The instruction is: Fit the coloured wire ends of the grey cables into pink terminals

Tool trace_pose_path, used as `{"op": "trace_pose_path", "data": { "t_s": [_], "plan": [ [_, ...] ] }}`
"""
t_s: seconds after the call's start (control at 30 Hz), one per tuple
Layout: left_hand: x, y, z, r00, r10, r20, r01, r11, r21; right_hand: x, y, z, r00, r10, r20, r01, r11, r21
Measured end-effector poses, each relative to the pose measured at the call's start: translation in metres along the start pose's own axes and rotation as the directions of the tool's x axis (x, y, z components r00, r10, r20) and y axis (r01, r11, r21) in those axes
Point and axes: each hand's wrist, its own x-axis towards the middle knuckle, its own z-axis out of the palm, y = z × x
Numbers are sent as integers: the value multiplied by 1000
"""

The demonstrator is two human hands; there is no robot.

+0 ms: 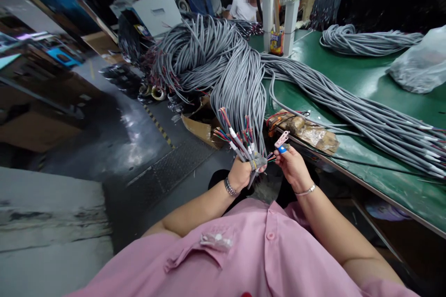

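My left hand [243, 172] is wrapped round a bunch of grey cables [240, 148], whose ends fan upward with thin coloured wires showing. Tape or a finger cover wraps the fingers of that hand. Just to the right, my right hand [294, 166] pinches a small flat pinkish piece with slots [282, 139]; its exact kind is unclear. Something blue sits at the fingertips, around a finger or on the piece. Coloured wire ends [271, 158] poke out between the two hands, close to the right fingertips.
A large heap of grey cables [209, 51] hangs over the green table's [369, 69] left end. More cables [348, 102] run along it, beside a taped brown block [306, 132] and a plastic bag [420, 62]. A post [267, 9] rises behind; a person [244, 4] sits beyond.
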Motion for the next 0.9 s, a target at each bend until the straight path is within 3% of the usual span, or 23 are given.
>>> {"op": "trace_pose_path", "data": {
  "t_s": [0.1, 0.2, 0.3, 0.4, 0.5, 0.57, 0.73, 0.9],
  "plan": [
    [-1, 5, 8, 998, -30, -49, 26, 996, -80, 7, -2, -7, 998, 53, 36, -56, 996, 65],
    [1, 8, 17, 996, -53, -78, 43, 993, -113, 12, -7, -5, 982, 98, 161, -108, 993, 55],
    [4, 11, 24, 994, -65, -86, 54, 992, -116, 14, -11, 2, 976, 64, 207, -68, 998, 12],
    [8, 13, 27, 994, -62, -90, 52, 993, -109, 14, -9, 7, 990, -108, 91, 110, 994, -20],
    [12, 11, 25, 996, -47, -80, 39, 994, -101, 17, -2, 8, 958, -277, -71, 273, 960, -65],
    [13, 9, 21, 997, -47, -57, 41, 995, -88, 21, 1, 7, 944, -312, -107, 306, 949, -72],
    [12, 7, 16, 997, -69, 38, 71, 997, -38, 27, -1, 11, 983, -182, 22, 181, 983, 39],
    [16, 7, 22, 997, -82, 9, 83, 995, -53, 26, -5, 14, 993, 12, 115, -40, 969, 244]
  ]
}}
